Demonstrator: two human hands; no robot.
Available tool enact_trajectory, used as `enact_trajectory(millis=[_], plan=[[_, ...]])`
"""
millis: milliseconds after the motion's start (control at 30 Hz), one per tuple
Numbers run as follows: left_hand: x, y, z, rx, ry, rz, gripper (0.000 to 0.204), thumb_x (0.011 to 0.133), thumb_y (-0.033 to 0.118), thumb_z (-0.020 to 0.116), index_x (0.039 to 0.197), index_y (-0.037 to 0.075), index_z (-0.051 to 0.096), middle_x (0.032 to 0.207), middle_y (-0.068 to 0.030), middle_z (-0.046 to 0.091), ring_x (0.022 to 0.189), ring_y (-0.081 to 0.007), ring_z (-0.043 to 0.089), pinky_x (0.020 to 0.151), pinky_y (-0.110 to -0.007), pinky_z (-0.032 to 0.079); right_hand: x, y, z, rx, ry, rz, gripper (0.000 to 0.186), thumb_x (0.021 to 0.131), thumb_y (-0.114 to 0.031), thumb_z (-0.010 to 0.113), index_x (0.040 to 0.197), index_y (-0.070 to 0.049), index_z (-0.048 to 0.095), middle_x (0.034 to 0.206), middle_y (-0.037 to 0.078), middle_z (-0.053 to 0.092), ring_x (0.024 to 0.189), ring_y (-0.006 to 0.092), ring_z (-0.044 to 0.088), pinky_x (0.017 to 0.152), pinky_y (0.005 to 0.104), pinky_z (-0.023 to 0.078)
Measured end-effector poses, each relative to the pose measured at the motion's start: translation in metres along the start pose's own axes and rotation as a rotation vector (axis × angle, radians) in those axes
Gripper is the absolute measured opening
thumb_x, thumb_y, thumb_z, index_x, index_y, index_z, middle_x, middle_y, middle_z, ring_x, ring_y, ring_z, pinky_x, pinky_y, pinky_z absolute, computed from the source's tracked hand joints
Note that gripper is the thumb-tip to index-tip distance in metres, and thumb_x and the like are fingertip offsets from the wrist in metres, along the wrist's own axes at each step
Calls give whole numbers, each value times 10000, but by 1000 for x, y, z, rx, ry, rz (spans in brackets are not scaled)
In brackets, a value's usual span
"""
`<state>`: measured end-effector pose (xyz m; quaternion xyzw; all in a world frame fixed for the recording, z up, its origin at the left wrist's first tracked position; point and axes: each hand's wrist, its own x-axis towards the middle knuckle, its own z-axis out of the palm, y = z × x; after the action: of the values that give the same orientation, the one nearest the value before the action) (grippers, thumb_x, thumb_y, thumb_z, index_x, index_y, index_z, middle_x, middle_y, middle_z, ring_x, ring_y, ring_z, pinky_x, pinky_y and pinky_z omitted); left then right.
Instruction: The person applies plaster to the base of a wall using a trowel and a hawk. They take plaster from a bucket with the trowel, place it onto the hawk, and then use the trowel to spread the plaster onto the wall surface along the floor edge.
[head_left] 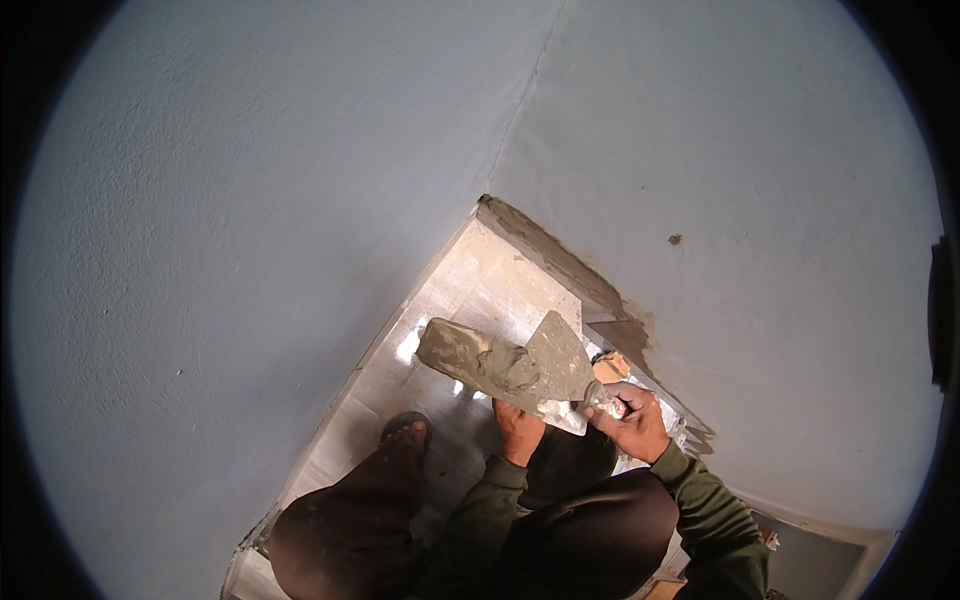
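Observation:
Low in the corner, my left hand (519, 432) grips a flat rectangular plastering trowel (450, 352) from below, its handle hidden. A lump of wet grey mortar (508, 366) lies on its upper face. My right hand (638, 425) is closed around the handle of a pointing trowel (560, 358) with a wide, mortar-smeared blade. That blade overlaps the right end of the flat trowel, beside the mortar lump; whether they touch is hard to see. Beneath both hands stands a dark round container (570, 462), partly covered by my arms and knee.
Pale walls (250, 200) meet ahead. A strip of grey-brown mortar (560, 262) runs along the right wall's base. The floor (500, 265) is light tile. A brown broken piece (611, 368) lies near my right hand. My sandalled foot (408, 430) is by the left wall.

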<state>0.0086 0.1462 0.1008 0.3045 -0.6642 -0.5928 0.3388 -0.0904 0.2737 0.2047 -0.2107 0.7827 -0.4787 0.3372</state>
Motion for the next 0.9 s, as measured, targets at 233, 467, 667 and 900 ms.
enact_trajectory(millis=[233, 467, 667, 900], plan=[[1, 2, -1, -28, -12, -3, 243, 800, 71, 584, 1029, -10, 585, 1077, -130, 592, 1012, -269, 545, 898, -368, 394, 4, -11, 1, 83, -68, -16, 149, 773, -65, 686, 892, 5, 628, 807, 1, 607, 758, 54, 510, 712, 224, 429], [-2, -10, -2, 50, -47, 68, 248, 807, 90, 573, 1029, -22, 578, 1073, -128, 591, 1006, -252, 549, 895, -360, 399, 3, -8, -2, 54, -70, -87, 192, 755, -71, 705, 917, 7, 640, 832, 17, 625, 767, 56, 524, 692, 221, 437], [-2, -6, 2, -363, 67, -256, 248, 807, 84, 561, 1016, -50, 569, 1063, -140, 588, 1001, -240, 545, 882, -350, 408, 0, -5, -10, 50, -127, -20, 196, 754, -78, 705, 916, 9, 638, 845, 32, 634, 794, 64, 536, 724, 228, 438], [-5, 6, -3, -408, 15, -253, 238, 819, 87, 550, 1005, -61, 568, 1002, -120, 610, 929, -190, 561, 825, -314, 436, 6, -6, -13, 169, -15, 12, 191, 785, -100, 669, 930, 19, 630, 784, -24, 569, 737, 52, 482, 666, 213, 401]])
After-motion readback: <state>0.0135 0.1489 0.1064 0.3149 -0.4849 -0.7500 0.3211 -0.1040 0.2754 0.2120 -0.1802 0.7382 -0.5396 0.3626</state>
